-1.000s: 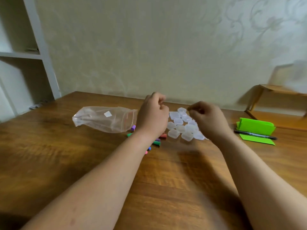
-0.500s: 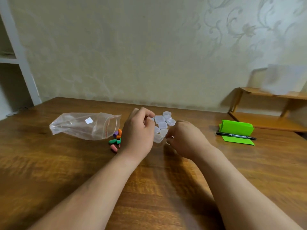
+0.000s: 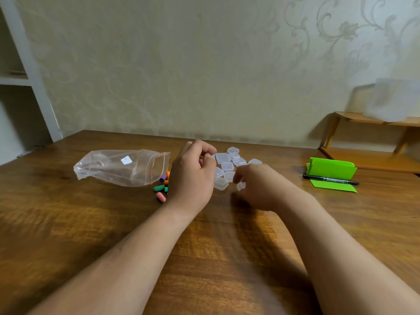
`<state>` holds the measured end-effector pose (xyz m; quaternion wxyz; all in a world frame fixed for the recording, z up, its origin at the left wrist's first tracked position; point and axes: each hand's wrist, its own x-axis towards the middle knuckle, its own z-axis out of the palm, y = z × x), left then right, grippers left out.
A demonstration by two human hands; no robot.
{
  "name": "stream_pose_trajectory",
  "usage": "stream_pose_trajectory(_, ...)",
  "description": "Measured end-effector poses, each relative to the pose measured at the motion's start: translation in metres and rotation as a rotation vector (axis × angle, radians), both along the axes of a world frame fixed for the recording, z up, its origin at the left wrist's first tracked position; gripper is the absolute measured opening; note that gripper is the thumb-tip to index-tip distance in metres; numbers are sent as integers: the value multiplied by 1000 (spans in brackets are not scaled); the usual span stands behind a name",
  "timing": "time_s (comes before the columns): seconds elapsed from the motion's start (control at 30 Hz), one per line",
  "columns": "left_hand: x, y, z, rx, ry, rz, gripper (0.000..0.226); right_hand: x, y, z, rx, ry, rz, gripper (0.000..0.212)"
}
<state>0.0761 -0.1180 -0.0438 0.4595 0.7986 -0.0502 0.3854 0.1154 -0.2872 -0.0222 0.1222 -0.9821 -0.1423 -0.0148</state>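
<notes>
Several small clear plastic boxes (image 3: pixel 227 165) lie clustered mid-table. My right hand (image 3: pixel 259 186) is low over the near side of the cluster and pinches one small clear box (image 3: pixel 241 185) in its curled fingers. My left hand (image 3: pixel 193 176) hovers left of the cluster with its fingers curled and fingertips together by a pale clear piece (image 3: pixel 212 156); whether it holds that piece is unclear. Several coloured eraser caps (image 3: pixel 161 188) lie just left of my left wrist, at the mouth of a clear zip bag (image 3: pixel 120 167).
The wooden table (image 3: pixel 68 223) runs back to a papered wall. A folded green paper (image 3: pixel 330 170) with a black marker (image 3: pixel 330 179) on it lies at the right. A low wooden shelf (image 3: pixel 372 135) stands at the far right and white shelving (image 3: pixel 29 83) at the left.
My right hand has dropped from above the boxes to their near edge and now pinches a clear box. My left hand stays curled in much the same place.
</notes>
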Motion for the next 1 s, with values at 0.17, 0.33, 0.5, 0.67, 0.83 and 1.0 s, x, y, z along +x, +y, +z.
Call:
stream_pose_trajectory(0.17,-3,-1,5,-108,51,-45,19,-7,-1,9,-15,0,51,24)
stream_pose_trajectory(0.33,-19,10,14,-138,277,-187,16,-13,-2,30,876,214,94,20)
stream_pose_trajectory(0.5,-44,11,-5,-79,387,-305,37,-32,1,6,1230,486,144,23)
stream_pose_trajectory(0.67,-49,10,-8,-48,325,-296,40,-40,0,-4,1276,450,256,27)
stream_pose_trajectory(0.83,-53,7,-11,-7,335,-304,43,-45,3,-8,1317,405,249,30)
stream_pose_trajectory(1.0,-52,7,-13,103,295,-254,39,-43,3,-7,1426,454,234,27)
